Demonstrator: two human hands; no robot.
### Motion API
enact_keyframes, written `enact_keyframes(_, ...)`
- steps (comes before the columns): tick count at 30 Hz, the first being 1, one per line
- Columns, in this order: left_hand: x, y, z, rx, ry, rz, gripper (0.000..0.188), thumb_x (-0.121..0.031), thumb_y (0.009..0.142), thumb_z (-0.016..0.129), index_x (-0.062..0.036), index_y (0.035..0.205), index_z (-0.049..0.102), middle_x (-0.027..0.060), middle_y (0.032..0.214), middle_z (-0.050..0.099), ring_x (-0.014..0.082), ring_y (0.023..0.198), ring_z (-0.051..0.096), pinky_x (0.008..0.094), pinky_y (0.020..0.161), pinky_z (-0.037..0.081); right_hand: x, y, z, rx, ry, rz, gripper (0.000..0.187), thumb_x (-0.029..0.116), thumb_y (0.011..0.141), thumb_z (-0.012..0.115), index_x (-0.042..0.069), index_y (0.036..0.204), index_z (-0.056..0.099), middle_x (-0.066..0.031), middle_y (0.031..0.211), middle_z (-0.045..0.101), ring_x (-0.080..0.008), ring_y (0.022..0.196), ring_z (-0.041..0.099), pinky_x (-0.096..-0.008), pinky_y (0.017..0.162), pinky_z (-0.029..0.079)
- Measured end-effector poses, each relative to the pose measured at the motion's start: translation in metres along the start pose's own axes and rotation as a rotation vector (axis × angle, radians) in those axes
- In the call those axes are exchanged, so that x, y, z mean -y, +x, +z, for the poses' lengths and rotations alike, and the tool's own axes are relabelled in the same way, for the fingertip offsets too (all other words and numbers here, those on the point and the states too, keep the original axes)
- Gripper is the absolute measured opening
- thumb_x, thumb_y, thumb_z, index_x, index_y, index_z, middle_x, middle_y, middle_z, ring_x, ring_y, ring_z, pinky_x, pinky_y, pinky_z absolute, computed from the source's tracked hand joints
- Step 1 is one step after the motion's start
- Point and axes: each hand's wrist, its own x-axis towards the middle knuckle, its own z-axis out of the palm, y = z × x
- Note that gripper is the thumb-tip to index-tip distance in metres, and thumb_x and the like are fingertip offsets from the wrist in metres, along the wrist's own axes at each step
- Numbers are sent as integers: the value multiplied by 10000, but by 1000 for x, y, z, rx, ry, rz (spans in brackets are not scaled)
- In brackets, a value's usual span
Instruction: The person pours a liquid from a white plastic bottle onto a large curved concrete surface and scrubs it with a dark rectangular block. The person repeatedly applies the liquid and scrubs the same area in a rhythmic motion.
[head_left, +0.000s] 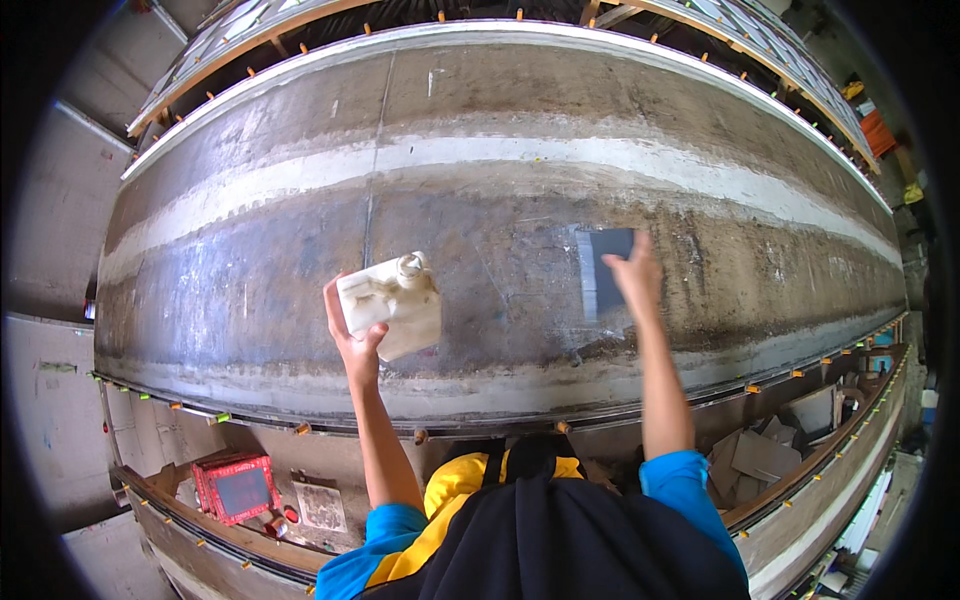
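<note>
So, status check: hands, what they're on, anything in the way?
Left hand gripping white jug. Right hand at dark rectangular piece, contact unclear. Red-framed box off left, beyond table's near edge, out of the way.

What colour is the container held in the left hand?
The container in the left hand is off-white, seen best in the head view, the only one.

We've got the jug [395,305] in our left hand [356,342] toward the near edge of the tabletop [500,250], our right hand [641,280] at the grey pad [605,290], nearer the right edge!
</note>
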Motion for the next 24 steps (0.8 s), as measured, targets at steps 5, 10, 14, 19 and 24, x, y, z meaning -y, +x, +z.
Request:
enact_keyframes(5, 3, 4, 29, 56, -29, 17, 928, -601, 580, 719, -12, 1223, 403, 92, 1082, 473, 202, 1010, 478, 338, 857, 395, -37, 34, -52, -17, -560, -86, 489, 162, 859, 576, 46, 1282, 360, -42, 630, 548, -85, 447, 453, -214, 318, 309)
enact_keyframes(10, 0, 9, 50, 86, -60, 39, 902, -586, 568, 736, -15, 1192, 421, 93, 1043, 483, 203, 961, 500, 345, 815, 425, -18, -19, 41, -63, -485, -885, 202, 159, 888, 529, 13, 1027, 544, -11, 489, 478, -105, 350, 378, -186, 303, 223)
enact_keyframes(14, -6, 9, 51, 92, -11, 57, 930, -611, 559, 732, -6, 1192, 417, 100, 1040, 487, 207, 953, 507, 347, 810, 429, -15, 35, 7, 155, -380, -518, 414, 51, 851, 545, 87, 1245, 422, -139, 737, 635, -160, 503, 576, -241, 319, 389)
enact_keyframes(19, -15, 2, 43, 72, -16, 52, 952, -634, 552, 727, -4, 1192, 414, 101, 1038, 488, 210, 958, 508, 353, 807, 432, -52, 110, -52, -316, -487, -276, 563, 228, 794, 647, 145, 1291, 396, -115, 705, 630, -193, 546, 595, -340, 468, 472)
enact_keyframes(24, -11, -1, 26, -30, -5, 39, 940, -627, 554, 732, -7, 1186, 418, 96, 1038, 485, 209, 959, 509, 348, 812, 431, 10, 17, 37, 101, -558, -602, 477, 177, 840, 576, 42, 1266, 410, -109, 622, 625, -206, 505, 607, -284, 372, 435)
